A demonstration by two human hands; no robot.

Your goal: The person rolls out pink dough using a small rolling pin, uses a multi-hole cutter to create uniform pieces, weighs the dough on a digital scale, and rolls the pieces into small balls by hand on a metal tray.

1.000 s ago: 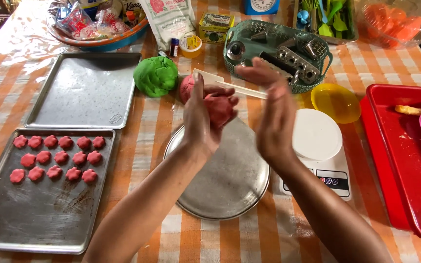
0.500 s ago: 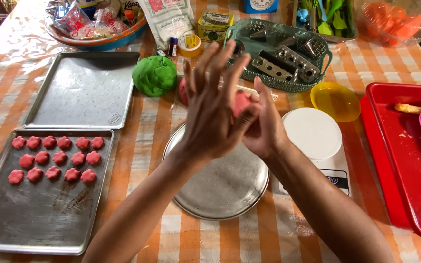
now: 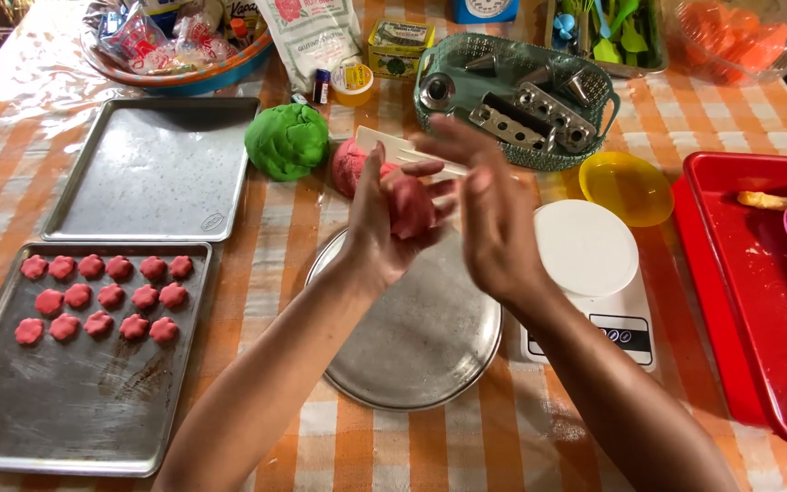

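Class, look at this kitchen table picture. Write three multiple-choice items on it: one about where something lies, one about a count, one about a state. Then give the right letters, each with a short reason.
1. Where does the green dough ball lie?
A. on the red tray
B. on the tablecloth, right of the upper baking tray
C. on the white scale

2. How many pink dough pieces lie on the lower baking tray?
A. nine
B. twenty
C. sixteen

3. What state is the round metal pan in?
A. bare, nothing on it
B. stacked with cookies
C. filled with water

Answers: 1 B, it sits on the checked cloth beside that tray. 2 C, rows of six, five and five. 3 A, the left hand and right hand hold the pink dough lump above it.
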